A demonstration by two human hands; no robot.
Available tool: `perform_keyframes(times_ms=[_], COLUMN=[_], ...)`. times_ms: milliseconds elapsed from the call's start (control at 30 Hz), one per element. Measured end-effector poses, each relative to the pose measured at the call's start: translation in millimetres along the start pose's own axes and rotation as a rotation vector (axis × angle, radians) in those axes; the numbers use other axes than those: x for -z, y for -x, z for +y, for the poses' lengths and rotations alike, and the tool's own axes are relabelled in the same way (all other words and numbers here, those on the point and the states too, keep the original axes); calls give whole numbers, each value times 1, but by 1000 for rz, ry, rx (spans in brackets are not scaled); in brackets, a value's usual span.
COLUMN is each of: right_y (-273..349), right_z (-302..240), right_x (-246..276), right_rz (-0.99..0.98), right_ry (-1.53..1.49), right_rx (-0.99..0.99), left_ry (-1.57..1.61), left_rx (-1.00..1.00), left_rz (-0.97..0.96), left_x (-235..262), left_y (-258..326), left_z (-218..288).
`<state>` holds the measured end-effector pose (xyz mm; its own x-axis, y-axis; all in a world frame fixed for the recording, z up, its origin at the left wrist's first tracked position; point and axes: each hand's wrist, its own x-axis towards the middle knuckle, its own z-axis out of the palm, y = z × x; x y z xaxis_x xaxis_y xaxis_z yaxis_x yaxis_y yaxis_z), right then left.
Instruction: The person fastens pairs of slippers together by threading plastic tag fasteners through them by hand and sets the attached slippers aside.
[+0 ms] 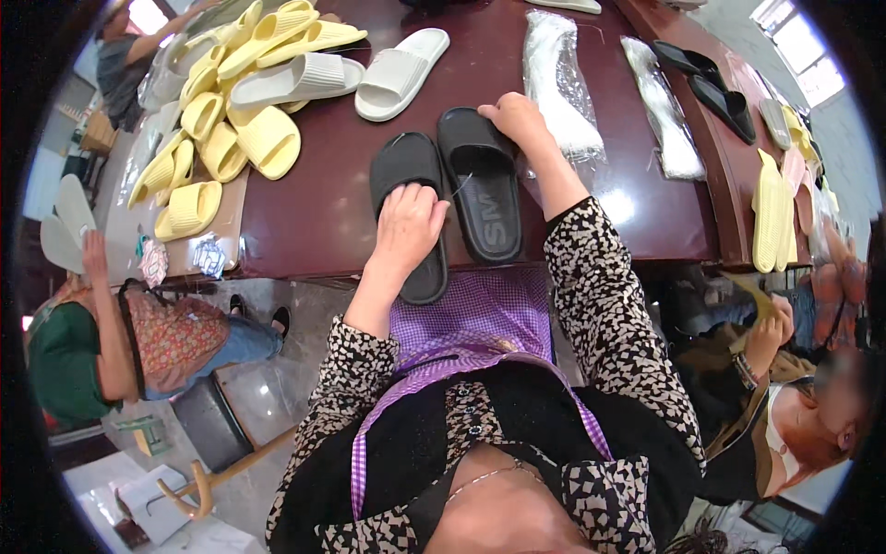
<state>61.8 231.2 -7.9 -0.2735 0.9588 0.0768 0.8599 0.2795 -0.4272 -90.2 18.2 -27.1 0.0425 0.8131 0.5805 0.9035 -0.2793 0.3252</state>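
Two black slide sandals lie side by side at the table's near edge, toes pointing away from me. My left hand [407, 222] is closed on the left black slide sandal [402, 157], its fingers curled at the strap's opening; that sandal's heel sticks out past the edge. At the toe of the right black slide sandal [489, 214], my right hand [517, 120] pinches the outer side of the strap's front. A thin pale thread or tag fastener [459, 182] shows between the two sandals. My left fingertips are partly hidden by the strap.
Yellow slides [269, 138] are heaped at left, with white slides [403, 74] beside them. Plastic-wrapped white bundles [559, 88] lie beyond my right hand. More black sandals [724, 103] and yellow ones [772, 212] are at right. Co-workers [180, 337] sit on both sides of the dark red table [323, 198].
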Motion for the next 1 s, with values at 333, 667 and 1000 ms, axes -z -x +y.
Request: perform_keyframes(times_ms=[333,667,1000], right_y=[-11,-19,-14], right_z=[-66,-94,-81], right_x=[-20,-39,-41], right_rz=[52,-256,89], right_ry=[-417,61,113], right_rx=[637,878,928], left_ry=[118,167,184], left_rx=[70,74,55], left_rz=[-114,-95,-27], left_x=[6,4,9], left_y=[4,1,4], left_z=[-9,-10,0])
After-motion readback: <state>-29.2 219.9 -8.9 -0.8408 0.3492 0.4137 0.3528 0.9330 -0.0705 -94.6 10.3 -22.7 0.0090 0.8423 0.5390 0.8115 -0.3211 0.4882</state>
